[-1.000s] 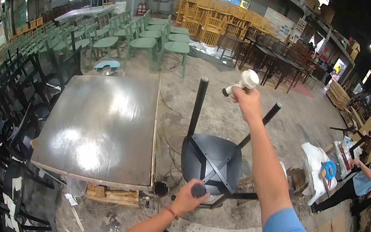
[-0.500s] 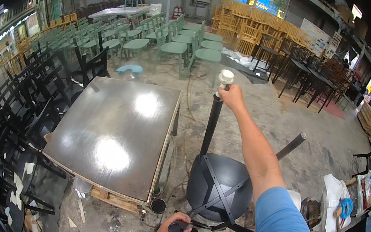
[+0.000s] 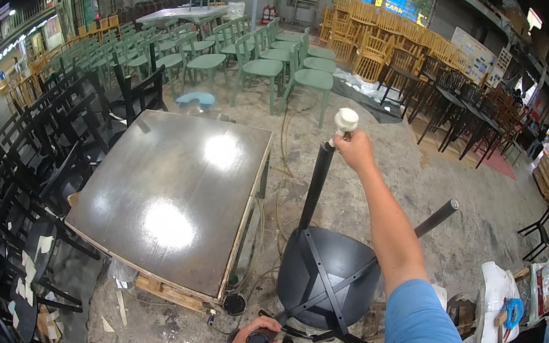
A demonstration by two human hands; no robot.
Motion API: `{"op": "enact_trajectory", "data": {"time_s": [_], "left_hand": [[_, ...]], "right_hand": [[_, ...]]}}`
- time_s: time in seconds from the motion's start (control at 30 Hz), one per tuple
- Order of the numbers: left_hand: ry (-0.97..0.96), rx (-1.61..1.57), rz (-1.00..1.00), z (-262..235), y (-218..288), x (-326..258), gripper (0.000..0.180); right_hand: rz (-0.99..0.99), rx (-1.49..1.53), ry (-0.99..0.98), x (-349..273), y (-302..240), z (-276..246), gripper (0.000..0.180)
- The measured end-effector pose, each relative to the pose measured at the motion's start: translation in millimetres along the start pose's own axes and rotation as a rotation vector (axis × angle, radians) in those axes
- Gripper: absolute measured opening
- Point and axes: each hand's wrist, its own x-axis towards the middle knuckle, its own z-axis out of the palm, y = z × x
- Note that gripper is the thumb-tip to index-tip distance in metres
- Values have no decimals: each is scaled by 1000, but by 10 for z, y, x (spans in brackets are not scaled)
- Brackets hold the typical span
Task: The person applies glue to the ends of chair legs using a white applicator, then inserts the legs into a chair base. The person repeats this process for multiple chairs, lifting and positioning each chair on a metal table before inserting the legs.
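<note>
An upturned black chair [image 3: 327,274] stands before me, its rounded seat underside crossed by flat braces. My left hand [image 3: 247,341] is wrapped around one chair leg close to its end, low in the view. At the far leg's tip, my right hand [image 3: 355,149] is closed on a white round-headed thing [image 3: 346,119]; its lower part is hidden by my fingers, so its kind is unclear. A bit of white shows against that leg's end [image 3: 331,146]. Another leg [image 3: 438,217] sticks out to the right of my forearm, free of either hand.
A low table with a shiny dark top [image 3: 170,195] stands left of the chair, with a dark can [image 3: 234,303] by its near corner. Black chairs [image 3: 40,187] crowd the left; green chairs [image 3: 261,66] fill the back. Hoses [image 3: 280,163] and scraps lie on the floor.
My right hand and the white thing have shifted slightly to the right, and its head has tilted. My left hand keeps its hold on the chair leg. The whole view has moved a little.
</note>
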Motion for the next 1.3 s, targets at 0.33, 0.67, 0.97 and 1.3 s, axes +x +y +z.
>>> {"op": "enact_trajectory", "data": {"time_s": [0.33,0.67,0.97,1.3], "left_hand": [[10,1,14,18,64,35,31],[-20,-23,18,38,48,43,31],[-6,-21,51,27,25,32,34],[-16,-16,41,-7,33,12,33]], "right_hand": [[-74,-64,41,67,-171,149,33],[16,-80,-86,302,-11,23,26],[-38,-71,-143,264,-204,-49,24],[66,-70,-149,83,-212,-88,32]]}}
